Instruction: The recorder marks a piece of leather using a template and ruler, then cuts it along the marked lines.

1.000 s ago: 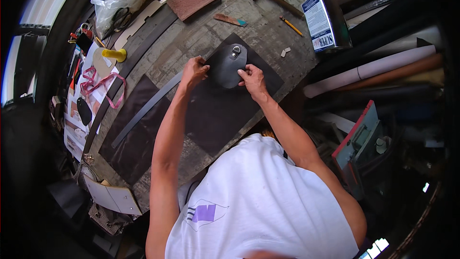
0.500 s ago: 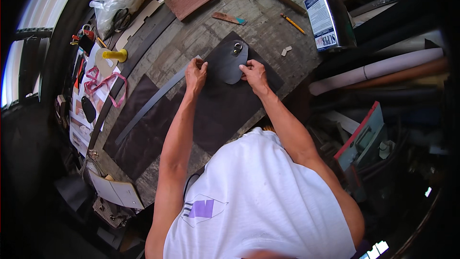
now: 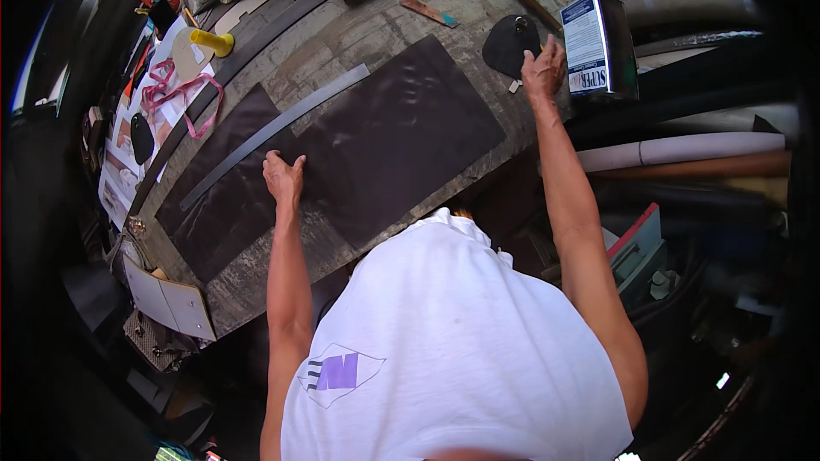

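The patch [image 3: 509, 47] is apparently being set down at one o'clock by the half-curled right hand [image 3: 544, 70], grip unclear, release called for, the left hand [image 3: 283, 177] spread, empty, at nine.

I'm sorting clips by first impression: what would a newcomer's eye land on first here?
Probably the large dark sheet across the middle of the worktable, with a long grey strip slanting over its left part. Next, the rounded black piece with a metal ring at upper right, the right hand at its edge. At upper left, a yellow cylinder stands out above a tangled pink ribbon.
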Demonstrator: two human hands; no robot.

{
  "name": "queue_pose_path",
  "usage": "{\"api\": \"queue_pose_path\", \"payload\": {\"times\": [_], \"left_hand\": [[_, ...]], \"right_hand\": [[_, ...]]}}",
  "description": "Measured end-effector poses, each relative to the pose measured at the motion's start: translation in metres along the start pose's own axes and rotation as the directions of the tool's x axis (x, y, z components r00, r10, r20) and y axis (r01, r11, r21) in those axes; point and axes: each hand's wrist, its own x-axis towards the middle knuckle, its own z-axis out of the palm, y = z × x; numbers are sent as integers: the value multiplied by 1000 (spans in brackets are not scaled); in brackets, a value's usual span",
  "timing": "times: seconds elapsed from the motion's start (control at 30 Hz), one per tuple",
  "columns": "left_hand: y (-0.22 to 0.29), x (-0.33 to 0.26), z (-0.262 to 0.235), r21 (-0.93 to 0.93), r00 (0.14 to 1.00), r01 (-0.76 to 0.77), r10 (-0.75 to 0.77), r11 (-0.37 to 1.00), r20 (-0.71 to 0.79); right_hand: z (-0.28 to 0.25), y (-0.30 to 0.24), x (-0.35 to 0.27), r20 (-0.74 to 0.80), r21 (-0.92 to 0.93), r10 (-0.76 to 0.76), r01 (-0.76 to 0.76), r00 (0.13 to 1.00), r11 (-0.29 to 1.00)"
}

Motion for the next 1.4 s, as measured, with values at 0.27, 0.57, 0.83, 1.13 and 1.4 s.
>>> {"api": "queue_pose_path", "payload": {"times": [0.27, 0.57, 0.83, 1.13, 1.4], "left_hand": [[12, -9, 14, -17, 997, -78, 78, 997, -12], [-19, 4, -16, -641, 985, 63, 56, 765, 164], [19, -55, -157, -807, 926, -337, 326, 485, -191], [-11, -122, -45, -250, 737, -656, 675, 712, -10], [-35, -161, 13, -109, 751, -656, 661, 746, 3]], "right_hand": [[39, -137, -35, 521, -5, -66, 80, 851, 997], [30, -129, 10, 764, 471, -295, -182, 574, 863], [-113, -136, 43, 405, 905, -565, -229, 718, 358], [-53, -24, -61, 366, 685, -647, 276, 669, 674], [-58, 6, -93, 421, 477, -663, 471, 619, 742]]}}
